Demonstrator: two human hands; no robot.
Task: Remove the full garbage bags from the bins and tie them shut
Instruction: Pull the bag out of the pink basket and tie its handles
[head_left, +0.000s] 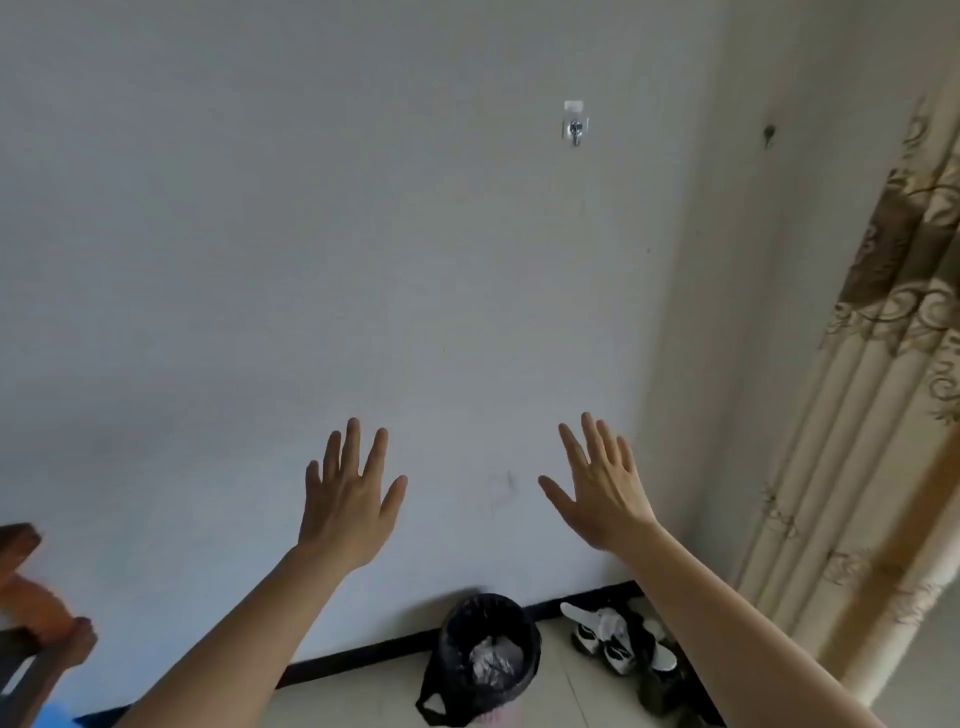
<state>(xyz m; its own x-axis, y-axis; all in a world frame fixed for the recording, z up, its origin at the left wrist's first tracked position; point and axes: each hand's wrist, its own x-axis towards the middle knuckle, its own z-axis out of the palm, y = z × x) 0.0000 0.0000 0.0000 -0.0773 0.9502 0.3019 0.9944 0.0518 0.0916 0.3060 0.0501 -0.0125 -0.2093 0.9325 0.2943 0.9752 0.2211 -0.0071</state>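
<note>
A small bin (498, 719) lined with a black garbage bag (457, 660) stands on the floor against the white wall. Crumpled pale rubbish (496, 660) lies inside the bag, and one bag handle loop hangs down on the bin's left side. Both my arms are stretched forward and raised in front of the wall. My left hand (349, 499) has its fingers spread and holds nothing. My right hand (602, 488) is also spread flat and holds nothing. Both hands are well above the bin and apart from it.
A pair of black and white shoes (618, 642) lies on the tiled floor right of the bin. A patterned beige curtain (872, 415) hangs at the right. A wooden chair (31, 613) shows at the left edge. A hook (574, 124) is stuck high on the wall.
</note>
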